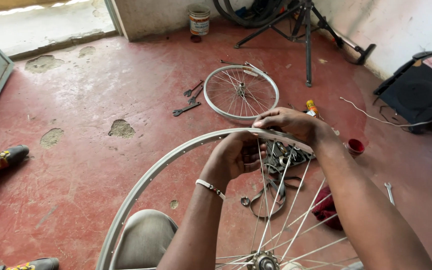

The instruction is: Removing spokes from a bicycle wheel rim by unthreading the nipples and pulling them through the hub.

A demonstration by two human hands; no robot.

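Note:
A large silver bicycle wheel rim (151, 172) with thin spokes (296, 210) stands upright in front of me, its hub (263, 261) at the bottom edge. My left hand (238, 152) is curled inside the rim's top, fingers pinching at a spoke end. My right hand (291, 122) lies over the top of the rim from outside, gripping it. A thin bracelet sits on my left wrist. My knee in grey trousers (143, 240) is behind the rim.
A smaller spoked wheel (241, 92) lies flat on the red floor, with wrenches (188, 100) beside it. A black repair stand (306, 30), a paint tin (199, 20), a red cloth (326, 207), a small red cup (355, 146) and a black box (421, 92) stand around.

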